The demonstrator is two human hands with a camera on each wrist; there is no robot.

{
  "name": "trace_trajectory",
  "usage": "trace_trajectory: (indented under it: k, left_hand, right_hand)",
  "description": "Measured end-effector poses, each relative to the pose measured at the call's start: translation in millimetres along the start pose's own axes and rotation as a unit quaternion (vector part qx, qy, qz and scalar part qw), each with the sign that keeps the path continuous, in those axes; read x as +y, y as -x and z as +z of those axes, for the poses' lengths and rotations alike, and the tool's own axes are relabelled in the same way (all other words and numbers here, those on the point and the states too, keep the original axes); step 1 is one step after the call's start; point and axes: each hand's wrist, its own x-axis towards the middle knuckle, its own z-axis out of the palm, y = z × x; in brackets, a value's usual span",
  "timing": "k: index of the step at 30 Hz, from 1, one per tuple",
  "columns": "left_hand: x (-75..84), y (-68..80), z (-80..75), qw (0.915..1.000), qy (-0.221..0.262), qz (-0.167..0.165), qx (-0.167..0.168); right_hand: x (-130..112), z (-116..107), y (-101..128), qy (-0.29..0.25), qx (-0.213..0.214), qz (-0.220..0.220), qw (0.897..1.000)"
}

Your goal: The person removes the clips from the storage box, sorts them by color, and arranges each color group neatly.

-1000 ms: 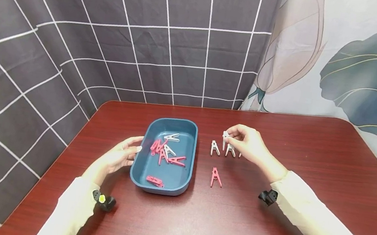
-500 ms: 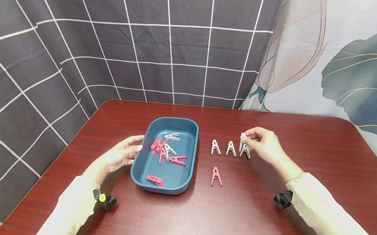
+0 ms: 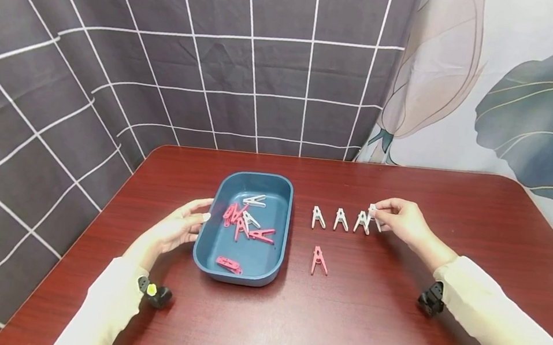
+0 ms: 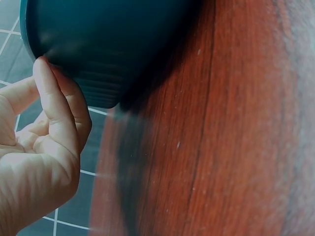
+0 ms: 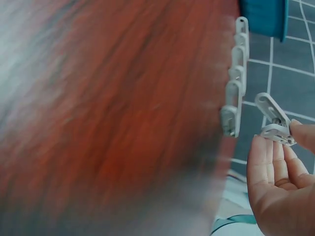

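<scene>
My right hand (image 3: pixel 403 219) pinches a white clothespin (image 3: pixel 372 209) between thumb and fingertips, its legs spread downward. In the right wrist view this clothespin (image 5: pixel 269 114) stands apart from the row. Just left of it, a row of three white clothespins (image 3: pixel 341 220) stands on the table, legs toward me. A single pink clothespin (image 3: pixel 319 261) lies in front of the row. My left hand (image 3: pixel 176 228) holds the left rim of a blue bin (image 3: pixel 199 252), and in the left wrist view fingertips (image 4: pixel 43 66) meet its edge.
Inside the bin lie several pink clothespins (image 3: pixel 262 235) and two white clothespins (image 3: pixel 254 200). The reddish wooden table (image 3: pixel 339 332) ends at a dark grid-patterned curtain (image 3: pixel 280 68) behind and a leaf-print curtain (image 3: pixel 537 102) at the right.
My right hand has carried the white clothespin rightward, past the standing row, and slightly nearer the table front. The third clothespin of the row shows more now. My left hand and the bin stay put.
</scene>
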Motion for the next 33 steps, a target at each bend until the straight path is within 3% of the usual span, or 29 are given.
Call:
trace_trajectory:
  k: [9, 24, 33]
  left_hand:
    - [-1.4, -1.9, 2.1, 0.9999, 0.008, -0.006, -0.002]
    - [-6.5, -2.1, 0.4, 0.9999, 0.011, 0.0, -0.005]
    - [-2.8, -3.5, 0.0, 0.9998, 0.017, -0.004, -0.006]
  right_hand:
    - [16.2, -11.9, 0.0, -0.029, -0.017, 0.048, 0.998]
    - [32.2, -20.9, -9.0, -0.009, -0.048, 0.084, 0.995]
    - [28.0, -21.6, -16.3, 0.006, -0.075, 0.105, 0.992]
